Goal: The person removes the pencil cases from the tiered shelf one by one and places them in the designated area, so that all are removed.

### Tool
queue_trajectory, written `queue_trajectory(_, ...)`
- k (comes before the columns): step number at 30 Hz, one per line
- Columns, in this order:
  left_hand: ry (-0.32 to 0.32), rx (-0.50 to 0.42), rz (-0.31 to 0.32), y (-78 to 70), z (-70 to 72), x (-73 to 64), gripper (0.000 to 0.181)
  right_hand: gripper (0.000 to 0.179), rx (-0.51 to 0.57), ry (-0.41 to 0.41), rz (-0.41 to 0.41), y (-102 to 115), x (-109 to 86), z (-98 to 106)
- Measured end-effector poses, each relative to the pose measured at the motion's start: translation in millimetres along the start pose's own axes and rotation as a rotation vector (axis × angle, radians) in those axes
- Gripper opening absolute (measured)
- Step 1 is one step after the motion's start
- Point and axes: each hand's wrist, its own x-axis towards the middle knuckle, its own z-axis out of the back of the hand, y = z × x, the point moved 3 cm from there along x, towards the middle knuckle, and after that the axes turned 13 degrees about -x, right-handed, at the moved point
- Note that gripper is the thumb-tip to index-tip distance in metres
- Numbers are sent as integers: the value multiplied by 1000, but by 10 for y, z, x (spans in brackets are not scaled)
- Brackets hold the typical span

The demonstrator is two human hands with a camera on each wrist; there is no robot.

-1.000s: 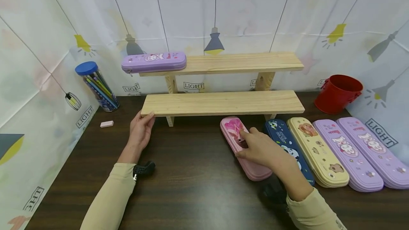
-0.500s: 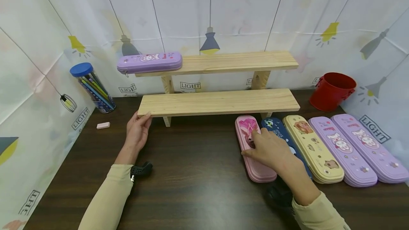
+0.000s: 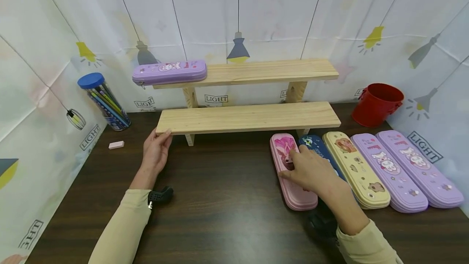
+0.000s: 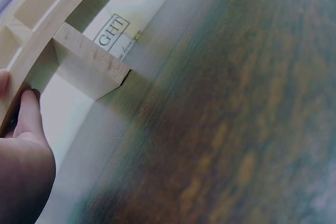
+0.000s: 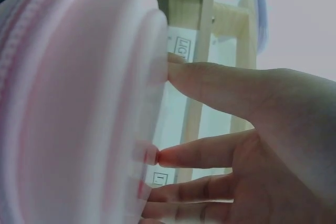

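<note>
My left hand (image 3: 155, 156) pinches the front left corner of the lower board of a two-tier wooden shelf (image 3: 249, 118); in the left wrist view its thumb (image 4: 30, 116) lies against the board's underside. My right hand (image 3: 315, 172) rests its fingertips on the lid of a pink pencil case (image 3: 297, 192), which lies on the table in front of the shelf. Seen from the right wrist, the thumb and fingers reach nearly straight to the lid (image 5: 121, 103). Directly beside it lies a dark blue pencil case (image 3: 316, 144), partly hidden under the right hand.
A yellow pencil case (image 3: 360, 178) and two lilac ones (image 3: 388, 170) (image 3: 421, 166) lie in a row at the right. Another lilac case (image 3: 170, 73) sits on the upper board. A red bucket (image 3: 377, 105), a pencil tub (image 3: 106, 103) and an eraser (image 3: 116, 145) stand around the shelf.
The pink pencil case has slid right under my right hand, up against the dark blue one, and now lies still. My left hand keeps its hold on the shelf corner.
</note>
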Motion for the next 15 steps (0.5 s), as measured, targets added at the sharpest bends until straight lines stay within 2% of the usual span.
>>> queue_trajectory(3, -3, -2, 3, -1, 23, -11, 64, 59, 9, 2, 4, 11, 23, 17)
queue_trajectory(9, 3, 2, -14, -2, 26, -18, 62, 57, -23, -69, 39, 47, 57, 74)
queue_trajectory(15, 7, 0, -30, -8, 1, 6, 62, 60, -49, -145, 124, 166, 102, 137)
